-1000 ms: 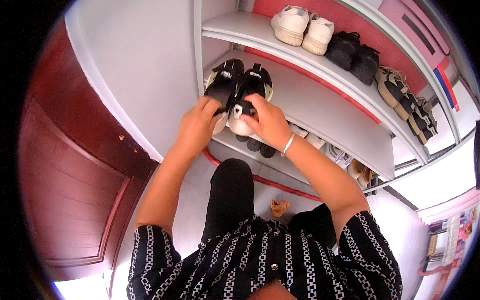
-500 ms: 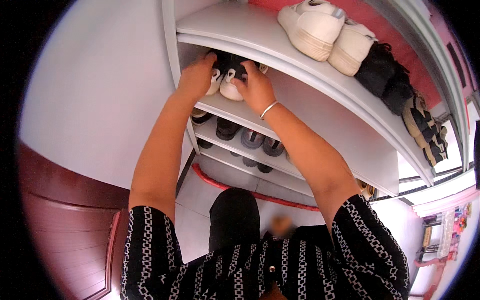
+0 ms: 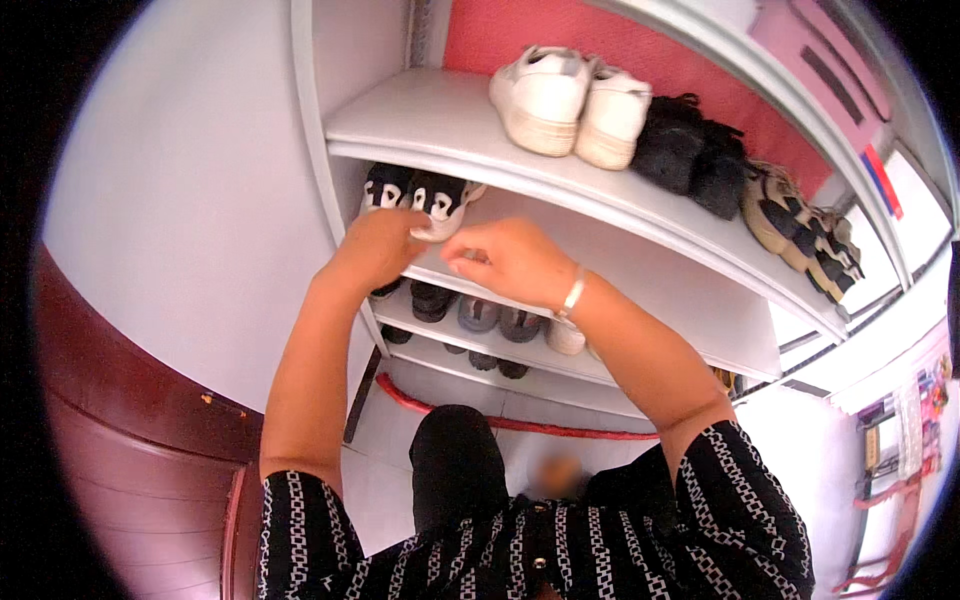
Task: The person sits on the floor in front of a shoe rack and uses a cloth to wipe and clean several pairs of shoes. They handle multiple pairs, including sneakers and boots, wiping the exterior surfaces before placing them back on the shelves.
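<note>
**Black-and-white shoes going onto the second shelf**

Both hands are now resting at the shelf edge rather than carrying the pair up in front of it, as half a second ago, and the shoes are sitting further back in the bay. The left hand is lying curled over the heels of the black-and-white shoes, touching them but no longer gripping them. The right hand, with a silver bracelet at the wrist, is hovering just beside the pair with its fingers loosely bent, holding nothing. The shoes are standing side by side at the left end of the second shelf, close to the rack's side panel.

By the look of it, the placing step is almost finished; what is remaining is a small push to square the pair, then drawing both hands clear.

Above, white sneakers, black shoes and tan sandals are lining the top shelf. Below, dark shoes are filling a lower shelf.
</note>
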A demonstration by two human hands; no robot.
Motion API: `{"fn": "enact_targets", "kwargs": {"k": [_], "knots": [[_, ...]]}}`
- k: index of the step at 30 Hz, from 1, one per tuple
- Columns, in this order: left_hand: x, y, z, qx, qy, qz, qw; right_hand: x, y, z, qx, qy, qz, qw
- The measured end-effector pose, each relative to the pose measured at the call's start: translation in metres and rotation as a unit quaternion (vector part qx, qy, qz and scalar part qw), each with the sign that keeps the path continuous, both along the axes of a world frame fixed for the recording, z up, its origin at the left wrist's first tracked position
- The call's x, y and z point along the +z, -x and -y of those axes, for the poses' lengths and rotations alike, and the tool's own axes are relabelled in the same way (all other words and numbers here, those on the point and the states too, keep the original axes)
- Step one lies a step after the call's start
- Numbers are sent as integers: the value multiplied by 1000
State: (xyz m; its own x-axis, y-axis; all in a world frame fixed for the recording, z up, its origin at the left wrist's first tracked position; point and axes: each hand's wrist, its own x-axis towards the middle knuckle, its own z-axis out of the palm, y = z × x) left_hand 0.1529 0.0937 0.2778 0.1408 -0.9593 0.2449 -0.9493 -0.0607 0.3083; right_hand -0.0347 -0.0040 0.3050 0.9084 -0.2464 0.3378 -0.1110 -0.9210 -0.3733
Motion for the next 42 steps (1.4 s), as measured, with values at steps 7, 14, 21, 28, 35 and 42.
{"fn": "enact_targets", "kwargs": {"k": [7, 14, 21, 28, 35, 42], "knots": [[114, 90, 65, -43, 375, 1, 926, 108, 85, 64, -211, 232, 206, 927], [122, 106, 126, 97, 215, -8, 972, 118, 67, 92, -325, 191, 23, 926], [121, 126, 52, 47, 333, 1, 942, 107, 94, 37, -252, 211, 197, 924], [44, 217, -137, 41, 359, 30, 932, 33, 188, -126, -101, 228, 243, 937], [-45, 232, -191, 87, 231, -55, 968, -60, 192, -166, -96, 82, 188, 974], [-67, 176, -77, 7, 246, -70, 967, -83, 159, -84, -191, 133, 185, 955]]}}
